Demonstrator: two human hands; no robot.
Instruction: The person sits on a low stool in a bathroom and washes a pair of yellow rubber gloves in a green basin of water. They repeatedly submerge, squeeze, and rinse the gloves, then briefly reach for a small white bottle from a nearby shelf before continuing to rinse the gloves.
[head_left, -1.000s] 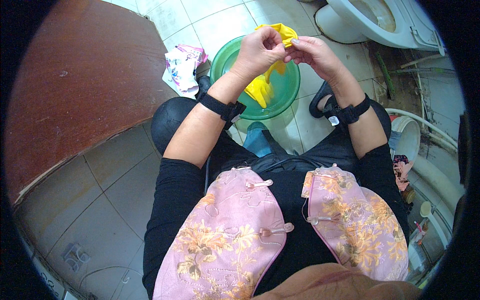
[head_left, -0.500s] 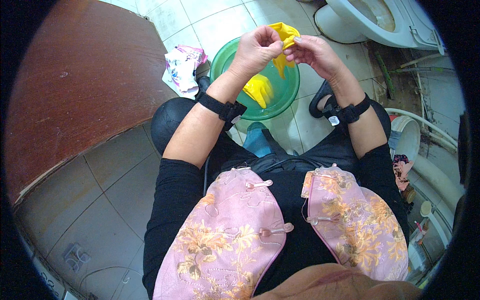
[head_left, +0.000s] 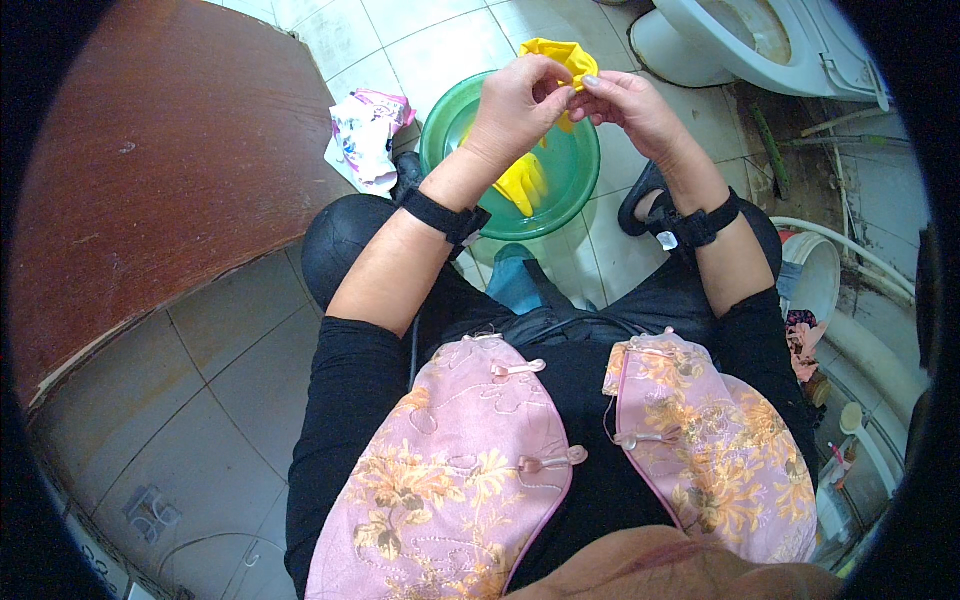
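Note:
Between my two hands hangs a yellow rubber glove (head_left: 557, 50), pinched by its cuff over the far side of a green basin (head_left: 585, 197). My left hand (head_left: 517, 104) grips the cuff edge with thumb and fingers, and partly covers the glove. From the right, my right hand (head_left: 628, 106) pinches the same edge, its fingertips close to those of the left. A second yellow rubber glove (head_left: 521, 184) lies in the basin, its fingers toward me; my left hand and wrist hide part of it.
A white and pink plastic package (head_left: 368, 140) lies on the tiles left of the basin, beside a brown board (head_left: 170, 170). At the far right stands a white toilet (head_left: 720, 45). A white bucket (head_left: 812, 275) and pipes are by my right knee.
The held glove's cuff has shifted slightly left and opened wider. My left hand has turned and moved a little right; less of the hanging glove shows below my hands.

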